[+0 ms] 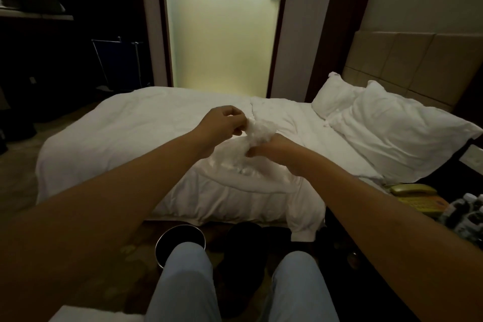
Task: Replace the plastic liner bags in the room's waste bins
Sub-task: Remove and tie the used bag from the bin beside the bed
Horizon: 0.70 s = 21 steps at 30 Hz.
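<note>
My left grip (225,123) has its fingers curled in a pinch on the crumpled top of a clear plastic liner bag (257,132), and my right grip (271,145) clutches the same bag a little lower, fingers curled round the bunched plastic. The two hands are close together with the wad of bag between them, and the rest of the thin film hangs down from them in front of the bed (146,133).

I take the bed as my landmark. The bag is held in the air above its near edge, over the white duvet. On the floor just in front of the bed's near side stands a round waste bin (172,239) with a shiny rim and dark inside; my left knee (187,272) covers part of it. Whether a bag lines it I cannot tell. Two white pillows (386,123) lie at the right end of the bed against a padded headboard (418,60). Right of the bed, on a dark surface, sit a yellow telephone (415,197) and some small bottles (467,213). Beyond the bed's far side glows a frosted glass door (222,29).
</note>
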Motion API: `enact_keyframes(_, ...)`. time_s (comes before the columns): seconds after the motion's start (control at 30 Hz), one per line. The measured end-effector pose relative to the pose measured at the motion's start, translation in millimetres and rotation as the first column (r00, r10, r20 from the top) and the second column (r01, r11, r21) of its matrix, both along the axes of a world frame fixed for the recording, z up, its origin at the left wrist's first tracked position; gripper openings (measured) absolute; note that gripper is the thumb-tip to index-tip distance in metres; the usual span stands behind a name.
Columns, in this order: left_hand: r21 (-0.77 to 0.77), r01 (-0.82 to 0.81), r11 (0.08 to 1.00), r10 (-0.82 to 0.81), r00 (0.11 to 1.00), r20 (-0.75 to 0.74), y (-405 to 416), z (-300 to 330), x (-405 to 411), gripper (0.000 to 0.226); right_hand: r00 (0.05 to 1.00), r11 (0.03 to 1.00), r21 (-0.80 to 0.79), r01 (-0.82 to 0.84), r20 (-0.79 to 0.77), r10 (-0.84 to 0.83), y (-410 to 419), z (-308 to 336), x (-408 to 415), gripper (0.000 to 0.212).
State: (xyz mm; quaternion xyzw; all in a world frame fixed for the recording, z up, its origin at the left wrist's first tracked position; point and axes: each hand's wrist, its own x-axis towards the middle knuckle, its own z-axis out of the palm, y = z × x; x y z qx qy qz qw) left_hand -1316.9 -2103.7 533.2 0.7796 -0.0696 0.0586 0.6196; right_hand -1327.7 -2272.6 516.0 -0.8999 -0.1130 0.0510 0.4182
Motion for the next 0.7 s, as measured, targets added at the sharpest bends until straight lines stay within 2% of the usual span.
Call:
enact_keyframes(0.1,0.013,0.028,1.0,-0.028,0.999,0.035,-1.1,9.6,-7.9,0.011,1.0,0.993,0.115,-0.028,-0.004,0.028,8.5,11.6,-5.7,0.022)
enact_keyframes(0.2,0.008,0.051,0.999,-0.051,0.998,0.026,0.2,17.3,-13.4,0.008,0.994,0.997,0.073,0.016,0.108,-0.024,6.5,14.1,-6.1,0.012)
enact_keyframes(0.3,-0.029,0.07,0.997,-0.071,0.997,-0.028,8.8,19.3,-16.7,0.011,0.994,0.997,0.077,0.025,0.106,-0.033,7.4,15.5,-5.8,0.032)
enact_keyframes(0.37,-0.068,0.086,0.994,-0.09,0.994,-0.062,15.8,16.3,-20.0,0.01,0.983,0.998,-0.021,0.053,0.176,-0.049,10.5,15.9,-3.5,0.028)
enact_keyframes(0.5,-0.115,0.076,0.99,-0.088,0.991,-0.101,29.0,1.4,-18.3,0.018,0.989,0.998,0.019,0.065,0.129,-0.067,18.6,10.6,9.2,0.028)
enact_keyframes(0.57,-0.038,0.074,0.997,-0.078,0.991,-0.11,38.5,-11.1,-9.3,0.029,0.99,0.998,0.01,0.064,0.122,-0.065,24.9,2.5,20.2,0.033)
enact_keyframes(0.63,0.157,0.113,0.981,-0.096,0.989,-0.109,49.4,-26.9,2.3,0.043,0.993,0.998,0.026,0.059,0.097,-0.061,36.2,-6.0,30.7,0.044)
enact_keyframes(0.7,0.376,0.129,0.918,-0.102,0.991,-0.09,59.9,-44.7,14.0,0.047,0.997,0.998,0.037,0.053,0.054,-0.055,47.3,-17.7,43.9,0.052)
